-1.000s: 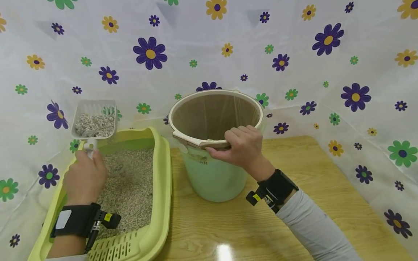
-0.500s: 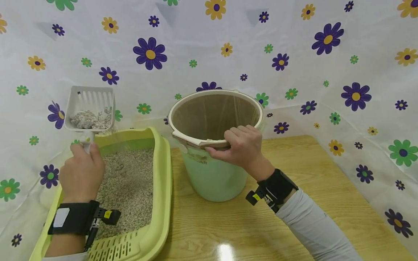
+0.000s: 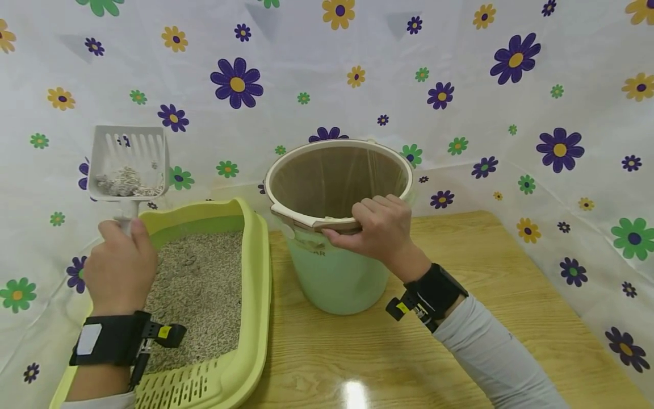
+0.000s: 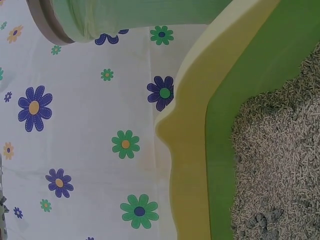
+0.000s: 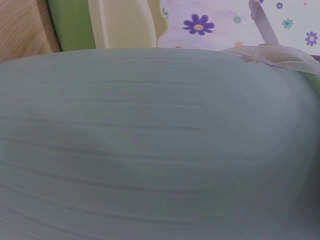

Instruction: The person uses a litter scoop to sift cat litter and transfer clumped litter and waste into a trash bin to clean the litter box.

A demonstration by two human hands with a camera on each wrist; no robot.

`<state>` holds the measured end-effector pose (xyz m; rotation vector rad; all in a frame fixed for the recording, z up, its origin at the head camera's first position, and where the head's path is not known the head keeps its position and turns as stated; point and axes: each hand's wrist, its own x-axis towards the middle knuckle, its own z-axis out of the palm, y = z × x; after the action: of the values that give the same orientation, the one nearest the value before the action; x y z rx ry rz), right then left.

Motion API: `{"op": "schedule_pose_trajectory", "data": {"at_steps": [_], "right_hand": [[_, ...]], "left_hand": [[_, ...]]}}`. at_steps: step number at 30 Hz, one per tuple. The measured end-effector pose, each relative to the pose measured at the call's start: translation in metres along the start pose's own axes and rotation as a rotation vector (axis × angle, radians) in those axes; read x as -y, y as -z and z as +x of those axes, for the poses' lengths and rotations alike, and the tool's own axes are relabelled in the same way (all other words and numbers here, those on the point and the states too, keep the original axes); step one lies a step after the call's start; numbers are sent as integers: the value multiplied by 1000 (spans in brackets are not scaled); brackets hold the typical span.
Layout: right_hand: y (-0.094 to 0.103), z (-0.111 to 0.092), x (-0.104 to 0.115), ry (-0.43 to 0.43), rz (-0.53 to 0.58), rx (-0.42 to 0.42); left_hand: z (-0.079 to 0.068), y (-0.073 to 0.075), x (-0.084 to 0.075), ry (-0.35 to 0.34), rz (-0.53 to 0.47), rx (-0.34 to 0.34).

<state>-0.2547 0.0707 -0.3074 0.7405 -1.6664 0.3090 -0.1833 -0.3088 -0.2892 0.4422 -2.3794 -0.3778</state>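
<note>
My left hand (image 3: 120, 267) grips the handle of a white slotted litter scoop (image 3: 130, 162) above the far left part of a yellow-green litter box (image 3: 255, 272). Grey clumps and loose pellets (image 3: 125, 183) lie in the scoop's lower part. Pellet litter (image 3: 204, 284) covers the bottom of the box. With curled fingers, my right hand (image 3: 380, 230) holds the near rim of a pale green bucket (image 3: 339, 278) that has a thin clear bag over its edge. In the right wrist view the bucket's side (image 5: 150, 140) fills most of the picture, and the hand is out of sight.
Box and bucket stand side by side on a wooden table (image 3: 434, 352). Close behind them hangs a white sheet (image 3: 286, 51) with printed flowers, which also runs along the right side. The box's front has a slotted ledge (image 3: 179, 389).
The left hand has raised the scoop and carried it slightly left, and more of the scoop's slots show. My right hand has kept its hold on the bucket rim.
</note>
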Motion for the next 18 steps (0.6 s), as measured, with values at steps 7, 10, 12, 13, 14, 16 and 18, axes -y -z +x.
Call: {"op": "schedule_pose_trajectory", "data": {"at_steps": [7,10,12,13,14,16,18], "right_hand": [[-1,0,0,9,-1,-16],[-1,0,-1,12,6,-20],[-1,0,-1,17,9,-25],[-1,1,-1,18,10,-26],[-1,1,-1,21,11,-27],[-1,1,-1,21,6,-28],[-1,1,-1,19,2,-26]], "left_hand": [[2,-1,6,12,5,169],[0,-8,12,-25,-38,291],[-1,-15,18,-73,-75,349],[-2,-18,22,-91,-94,379],[-3,-22,26,-108,-112,410],[-4,-27,35,-115,-150,498],[-5,-31,43,-67,-209,623]]}}
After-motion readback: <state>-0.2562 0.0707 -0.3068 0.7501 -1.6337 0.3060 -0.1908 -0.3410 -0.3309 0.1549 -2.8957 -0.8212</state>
